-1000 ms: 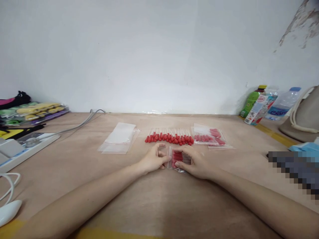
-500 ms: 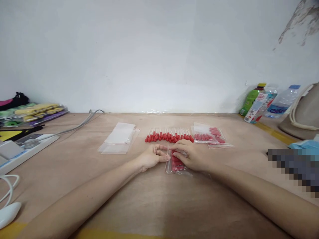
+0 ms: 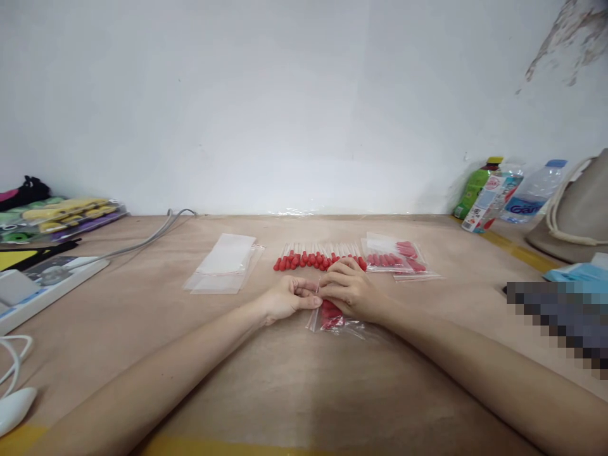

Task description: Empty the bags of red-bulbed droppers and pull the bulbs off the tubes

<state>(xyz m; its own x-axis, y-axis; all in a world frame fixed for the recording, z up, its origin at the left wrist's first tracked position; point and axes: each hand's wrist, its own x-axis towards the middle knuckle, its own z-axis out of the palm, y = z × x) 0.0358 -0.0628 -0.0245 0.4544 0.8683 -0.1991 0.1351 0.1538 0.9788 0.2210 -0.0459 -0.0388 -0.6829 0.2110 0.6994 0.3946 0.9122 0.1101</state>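
My left hand [image 3: 287, 298] and my right hand [image 3: 349, 289] meet at the top edge of a small clear bag [image 3: 332, 318] holding red-tipped droppers, which lies on the table [image 3: 294, 386]. Both hands pinch the bag's mouth, fingers curled. Just behind them a row of loose red-tipped droppers [image 3: 317, 256] lies side by side. To its right rest filled bags [image 3: 396, 258] of the same droppers. A stack of empty clear bags [image 3: 223, 269] lies to the left.
Bottles [image 3: 498, 193] and a beige bag [image 3: 577, 212] stand at the back right. A power strip [image 3: 45, 282] with a grey cable [image 3: 142, 240], coloured packs [image 3: 61, 215] and a white mouse [image 3: 14, 408] sit at the left.
My right hand has slid from the bag's lower part up to its top edge beside my left hand. The bag has turned a little, its red contents now showing below the hands.
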